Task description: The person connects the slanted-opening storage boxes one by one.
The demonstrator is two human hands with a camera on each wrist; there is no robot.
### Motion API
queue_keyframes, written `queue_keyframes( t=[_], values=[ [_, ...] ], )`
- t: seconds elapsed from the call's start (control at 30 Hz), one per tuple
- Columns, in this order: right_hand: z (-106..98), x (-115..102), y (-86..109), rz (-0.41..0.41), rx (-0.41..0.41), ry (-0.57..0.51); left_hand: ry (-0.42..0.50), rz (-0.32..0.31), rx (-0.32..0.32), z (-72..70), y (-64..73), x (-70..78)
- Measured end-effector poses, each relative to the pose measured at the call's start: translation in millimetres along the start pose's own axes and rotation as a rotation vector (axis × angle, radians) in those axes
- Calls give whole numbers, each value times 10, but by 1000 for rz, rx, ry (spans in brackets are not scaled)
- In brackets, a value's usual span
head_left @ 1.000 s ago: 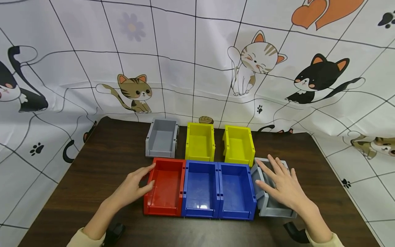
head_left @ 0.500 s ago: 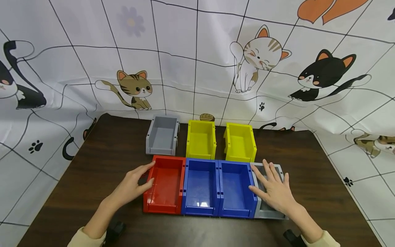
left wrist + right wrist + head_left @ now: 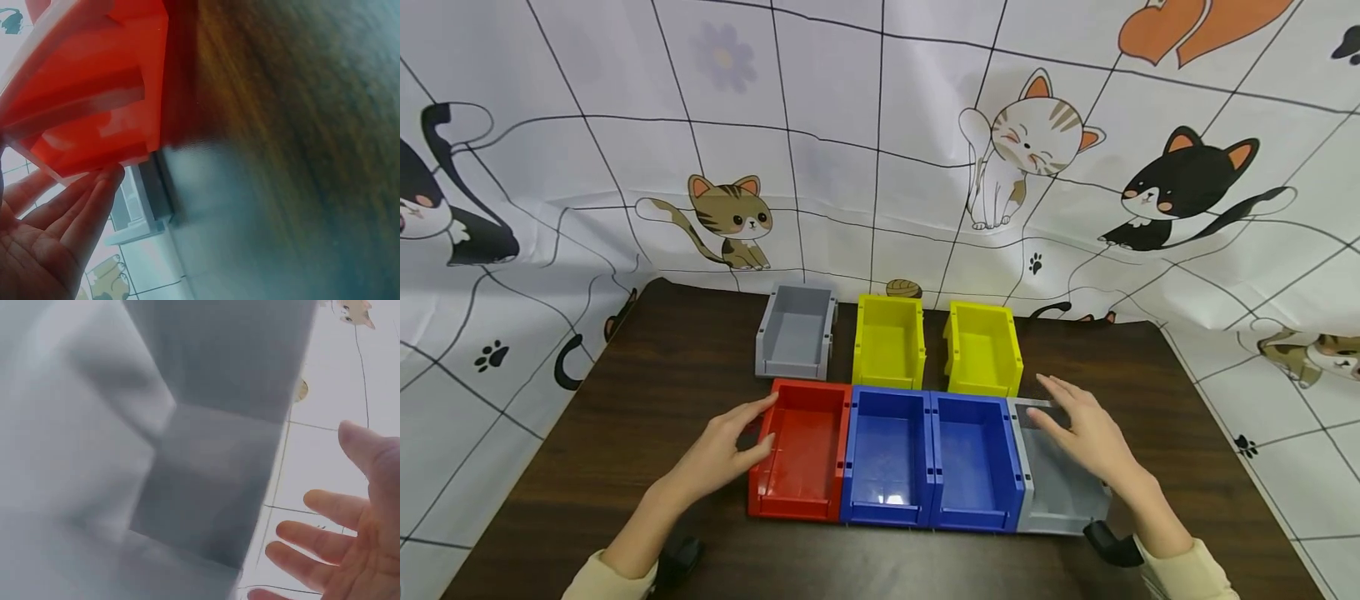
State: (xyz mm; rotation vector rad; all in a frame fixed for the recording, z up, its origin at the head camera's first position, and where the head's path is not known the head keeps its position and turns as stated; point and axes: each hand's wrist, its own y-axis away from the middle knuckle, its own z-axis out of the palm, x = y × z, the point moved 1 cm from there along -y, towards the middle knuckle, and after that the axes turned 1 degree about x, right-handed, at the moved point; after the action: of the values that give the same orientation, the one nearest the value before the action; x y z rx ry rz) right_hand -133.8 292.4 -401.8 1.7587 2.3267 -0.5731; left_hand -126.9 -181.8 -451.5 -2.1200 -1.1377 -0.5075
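Observation:
A front row of bins stands side by side in the head view: a red bin (image 3: 805,446), two blue bins (image 3: 891,450) (image 3: 973,454), and a grey bin (image 3: 1063,479) flush against the right blue one. My left hand (image 3: 718,454) rests its fingers against the red bin's left side. In the left wrist view, straight fingers (image 3: 94,200) touch that bin's outer wall. Over the back right part of the front grey bin is my right hand (image 3: 1093,442), fingers extended and holding nothing. The right wrist view shows its spread fingers (image 3: 325,540) apart from the grey bin's wall (image 3: 212,469).
Behind the front row stand another grey bin (image 3: 797,325) and two yellow bins (image 3: 889,337) (image 3: 983,346), with gaps between them. The dark wooden table (image 3: 610,417) meets a white cat-print curtain (image 3: 835,167) at its back edge.
The front grey bin has shifted left and straightened against the blue bin, under my right hand. That hand has since drawn back to the right. My left hand stays at the red bin.

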Motion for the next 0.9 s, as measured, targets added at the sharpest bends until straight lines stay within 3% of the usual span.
queue_keyframes(
  t=[0.43, 0.9],
  values=[
    [-251, 154, -586, 56, -19, -154, -12, -9, 7, 16, -3, -15],
    [-198, 331, -1083, 200, -97, -211, -11, -1, 5, -23, -13, -16]
  ],
)
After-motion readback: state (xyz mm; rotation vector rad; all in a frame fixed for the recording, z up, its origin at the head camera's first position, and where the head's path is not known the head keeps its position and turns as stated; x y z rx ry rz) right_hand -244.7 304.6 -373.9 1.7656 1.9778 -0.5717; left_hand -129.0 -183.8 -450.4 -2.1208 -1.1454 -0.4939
